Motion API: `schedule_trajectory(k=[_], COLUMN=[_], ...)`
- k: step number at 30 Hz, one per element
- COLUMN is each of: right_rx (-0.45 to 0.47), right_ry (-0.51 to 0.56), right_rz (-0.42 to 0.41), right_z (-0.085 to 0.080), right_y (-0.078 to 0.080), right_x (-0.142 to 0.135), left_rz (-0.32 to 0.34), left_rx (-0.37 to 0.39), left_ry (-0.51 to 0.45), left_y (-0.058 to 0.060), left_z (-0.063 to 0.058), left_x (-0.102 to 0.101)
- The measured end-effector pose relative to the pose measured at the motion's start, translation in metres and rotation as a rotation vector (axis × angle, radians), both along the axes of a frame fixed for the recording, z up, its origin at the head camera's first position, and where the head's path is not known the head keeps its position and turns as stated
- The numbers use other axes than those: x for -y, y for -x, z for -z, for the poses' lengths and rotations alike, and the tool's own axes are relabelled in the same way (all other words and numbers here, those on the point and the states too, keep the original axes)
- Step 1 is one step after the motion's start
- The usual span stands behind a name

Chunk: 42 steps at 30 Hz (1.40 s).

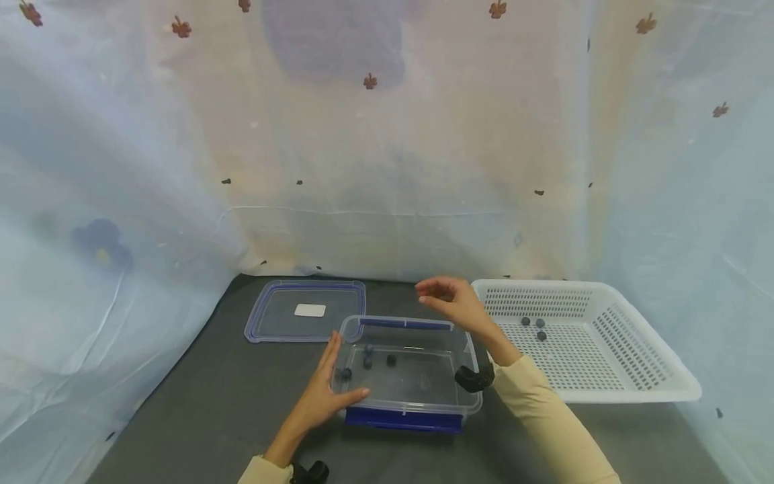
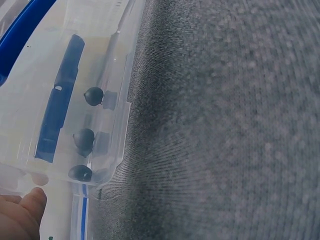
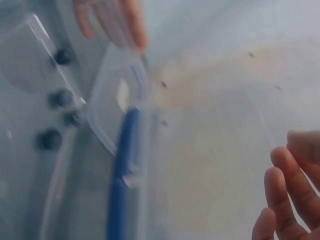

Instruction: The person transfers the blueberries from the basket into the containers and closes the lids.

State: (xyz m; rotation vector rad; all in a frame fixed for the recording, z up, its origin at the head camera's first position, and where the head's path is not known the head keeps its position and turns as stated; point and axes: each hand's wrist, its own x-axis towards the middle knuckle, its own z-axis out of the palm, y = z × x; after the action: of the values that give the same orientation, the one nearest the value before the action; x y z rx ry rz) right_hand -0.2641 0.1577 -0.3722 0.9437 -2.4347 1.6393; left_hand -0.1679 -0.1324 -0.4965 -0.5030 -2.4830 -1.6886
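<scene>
A clear plastic box (image 1: 417, 407) with blue latches stands uncovered in front of me, with several small dark round balls (image 1: 392, 360), blueberry-like, towards its left side. My left hand (image 1: 322, 393) rests at the box's left side, fingers straight along the wall and thumb over the front left corner. Its fingertips (image 2: 35, 200) show close to the wall in the left wrist view. Above the back right rim hovers my right hand (image 1: 453, 304), its fingers loosely bent and nothing visible between them. Three similar dark balls (image 1: 541, 335) lie in a white perforated basket (image 1: 641, 395) on the right.
Behind the box to the left, a clear lid (image 1: 275, 324) with a blue seal and a white label (image 1: 310, 310) lies flat. Everything stands on a dark grey tabletop (image 1: 224, 403). A pale patterned curtain (image 1: 387, 148) closes off the back and sides.
</scene>
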Motion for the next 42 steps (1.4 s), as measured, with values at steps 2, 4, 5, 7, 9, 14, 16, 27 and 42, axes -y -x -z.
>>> schedule_trajectory(k=[2, 4, 5, 7, 9, 14, 16, 27, 42], right_rx=[-0.008, -0.008, -0.005, -0.021, -0.046, -0.030, 0.008, 0.132, 0.372], right_ry=[0.027, 0.056, 0.065, 0.081, 0.098, 0.145, 0.156, 0.060, -0.210], right_rz=[0.062, 0.125, 0.163, 0.238, 0.321, 0.510, 0.535, 0.668, 0.701], right_z=[-0.006, -0.011, -0.016, -0.026, -0.028, -0.016, -0.012, 0.010, 0.051], right_y=[-0.001, -0.002, -0.004, -0.009, -0.009, 0.002, 0.003, 0.016, 0.028], right_x=[-0.015, -0.030, -0.036, -0.048, -0.063, -0.101, -0.114, -0.161, -0.208], left_rz=[0.001, 0.004, 0.005, 0.006, 0.003, -0.004, -0.003, -0.003, -0.004], left_rx=[0.003, 0.000, -0.002, -0.008, -0.012, -0.010, -0.011, -0.006, -0.012], left_ry=[-0.002, -0.006, -0.008, -0.011, -0.010, -0.009, -0.009, 0.000, -0.006], left_y=[0.000, 0.000, 0.000, 0.000, 0.000, -0.001, -0.001, -0.001, 0.000], left_z=[0.000, -0.001, -0.001, -0.002, -0.003, 0.000, 0.001, 0.000, -0.001], left_x=[-0.001, -0.001, -0.001, -0.001, -0.001, -0.001, -0.001, 0.000, 0.000])
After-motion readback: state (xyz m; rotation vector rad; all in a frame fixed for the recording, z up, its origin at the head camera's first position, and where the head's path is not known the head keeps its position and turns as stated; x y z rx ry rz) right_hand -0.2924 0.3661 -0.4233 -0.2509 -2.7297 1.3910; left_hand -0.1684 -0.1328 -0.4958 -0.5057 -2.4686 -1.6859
